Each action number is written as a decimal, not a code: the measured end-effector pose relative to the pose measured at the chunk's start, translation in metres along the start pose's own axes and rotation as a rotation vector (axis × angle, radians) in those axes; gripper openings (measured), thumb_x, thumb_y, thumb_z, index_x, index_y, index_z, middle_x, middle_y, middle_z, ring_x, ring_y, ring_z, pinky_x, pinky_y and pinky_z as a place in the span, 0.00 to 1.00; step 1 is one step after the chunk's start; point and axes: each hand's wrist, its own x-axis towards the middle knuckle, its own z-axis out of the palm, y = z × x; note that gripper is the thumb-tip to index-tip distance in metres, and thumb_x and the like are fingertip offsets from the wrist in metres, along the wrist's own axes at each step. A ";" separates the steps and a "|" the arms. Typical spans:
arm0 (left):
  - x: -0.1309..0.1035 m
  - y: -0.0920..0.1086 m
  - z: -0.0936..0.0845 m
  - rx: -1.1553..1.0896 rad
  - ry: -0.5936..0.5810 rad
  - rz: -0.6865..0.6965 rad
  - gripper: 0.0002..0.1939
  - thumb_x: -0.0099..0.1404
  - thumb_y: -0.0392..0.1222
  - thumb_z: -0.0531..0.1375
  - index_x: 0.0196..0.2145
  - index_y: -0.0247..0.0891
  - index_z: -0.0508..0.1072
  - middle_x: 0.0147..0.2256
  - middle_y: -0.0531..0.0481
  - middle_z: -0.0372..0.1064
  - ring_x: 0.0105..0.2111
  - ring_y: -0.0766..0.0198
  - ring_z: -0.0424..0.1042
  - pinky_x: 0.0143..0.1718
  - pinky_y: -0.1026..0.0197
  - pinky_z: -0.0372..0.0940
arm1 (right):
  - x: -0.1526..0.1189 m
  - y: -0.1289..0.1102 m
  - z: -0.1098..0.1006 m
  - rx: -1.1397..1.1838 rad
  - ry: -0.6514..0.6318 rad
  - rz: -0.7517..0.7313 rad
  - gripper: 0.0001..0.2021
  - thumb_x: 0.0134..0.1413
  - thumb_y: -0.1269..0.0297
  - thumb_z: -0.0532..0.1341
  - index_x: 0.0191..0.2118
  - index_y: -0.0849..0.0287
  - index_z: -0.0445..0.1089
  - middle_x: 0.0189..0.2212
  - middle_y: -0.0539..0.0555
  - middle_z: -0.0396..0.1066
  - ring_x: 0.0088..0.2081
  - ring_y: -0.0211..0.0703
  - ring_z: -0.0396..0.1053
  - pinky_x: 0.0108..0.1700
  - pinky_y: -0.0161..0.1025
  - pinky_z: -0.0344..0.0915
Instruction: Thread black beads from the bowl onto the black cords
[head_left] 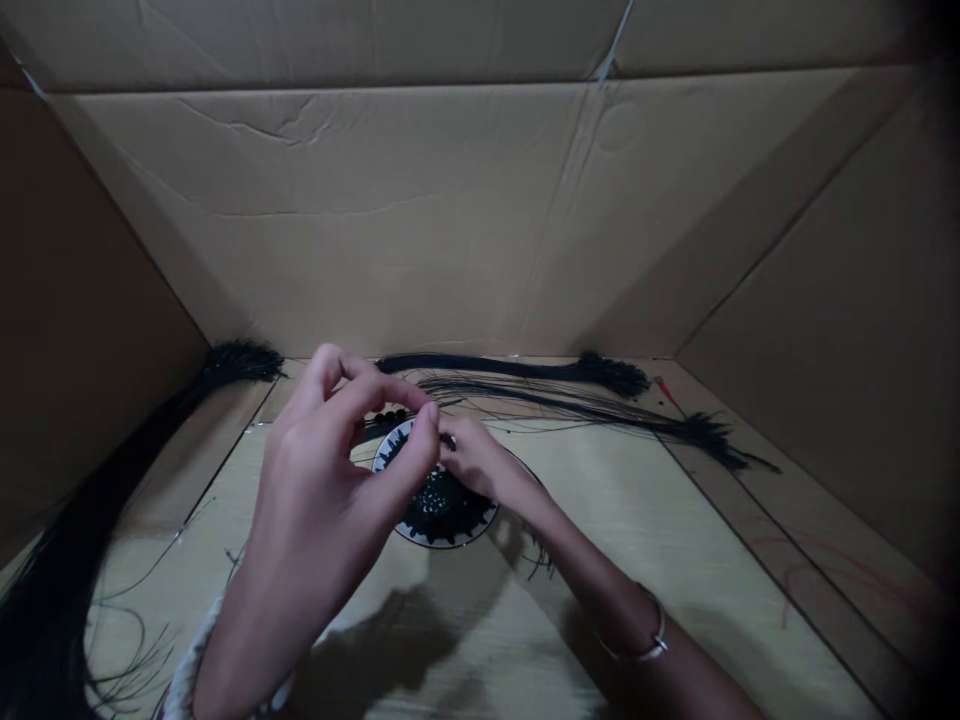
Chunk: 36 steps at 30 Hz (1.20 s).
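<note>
My left hand (322, 460) is raised in front of the dish, thumb and index finger pinched together. Whatever is between those fingertips is too small to make out. Just right of them, my right hand (476, 462) reaches over the dish with its fingers closed, and its fingertips are partly hidden. Below both hands sits a round dish (491, 512) with a white rim and a dark jagged pattern. Small glossy black pieces (439, 497) are heaped in its middle. A thin dark strand (531, 470) curves beside my right wrist.
Black strand bundles lie around: a long thick one (112, 510) at left, a tied one (487, 365) along the back wall and a looser one (600, 405) before it. A small red-ended item (665, 388) lies back right. Cardboard walls (420, 220) enclose the surface.
</note>
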 end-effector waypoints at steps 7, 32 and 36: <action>0.001 -0.002 0.001 -0.015 -0.011 -0.005 0.03 0.64 0.37 0.64 0.35 0.42 0.78 0.34 0.50 0.62 0.31 0.65 0.64 0.26 0.63 0.59 | -0.012 -0.046 -0.018 0.670 -0.028 0.036 0.07 0.56 0.59 0.69 0.38 0.56 0.79 0.31 0.50 0.78 0.33 0.37 0.72 0.40 0.37 0.67; 0.000 0.000 0.007 -0.014 -0.015 -0.018 0.04 0.64 0.36 0.65 0.35 0.44 0.79 0.34 0.54 0.62 0.32 0.68 0.65 0.30 0.63 0.59 | -0.033 -0.082 -0.022 0.698 0.047 -0.085 0.03 0.60 0.63 0.66 0.38 0.55 0.77 0.37 0.52 0.79 0.38 0.37 0.76 0.44 0.36 0.72; 0.000 0.001 0.007 -0.010 -0.017 -0.029 0.03 0.64 0.37 0.65 0.35 0.45 0.79 0.34 0.54 0.61 0.30 0.69 0.64 0.31 0.63 0.60 | -0.034 -0.082 -0.023 0.668 0.055 -0.070 0.04 0.60 0.62 0.67 0.38 0.55 0.76 0.36 0.52 0.79 0.36 0.37 0.75 0.43 0.36 0.72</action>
